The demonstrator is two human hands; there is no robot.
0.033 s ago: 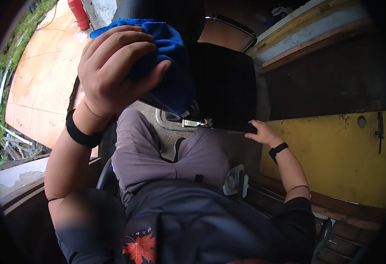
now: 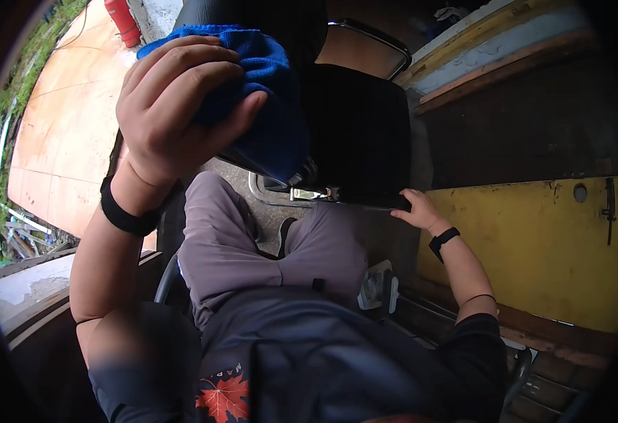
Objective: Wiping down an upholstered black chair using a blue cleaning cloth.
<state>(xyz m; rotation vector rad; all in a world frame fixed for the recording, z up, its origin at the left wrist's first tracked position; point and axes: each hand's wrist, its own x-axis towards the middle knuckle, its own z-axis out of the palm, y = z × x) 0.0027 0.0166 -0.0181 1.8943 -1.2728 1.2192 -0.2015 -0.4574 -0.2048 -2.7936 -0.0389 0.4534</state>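
Observation:
My left hand (image 2: 175, 106) is closed over a bunched blue cloth (image 2: 270, 99), with the thumb on its near side. The cloth lies against a dark part of a black chair with shiny metal tubing, and hides most of what is under it. My right hand (image 2: 423, 213) pinches the near right edge of the chair's black seat (image 2: 358, 134), thumb underneath and fingers on top. Above the cloth rises a smooth black padded part (image 2: 256, 13) of the chair. A curved metal armrest (image 2: 376, 44) stands at the seat's far right.
I am seated, knees close to the chair. On the right is a worn yellow panel (image 2: 520, 247) beside a dark board (image 2: 520, 141). A clear and white plastic item (image 2: 376, 287) sits beside my right thigh. Far left, a red cylinder (image 2: 123, 21) stands near pale outdoor paving (image 2: 62, 134).
My left hand and the blue cloth have shifted slightly up and to the left. My right hand stays at the seat edge.

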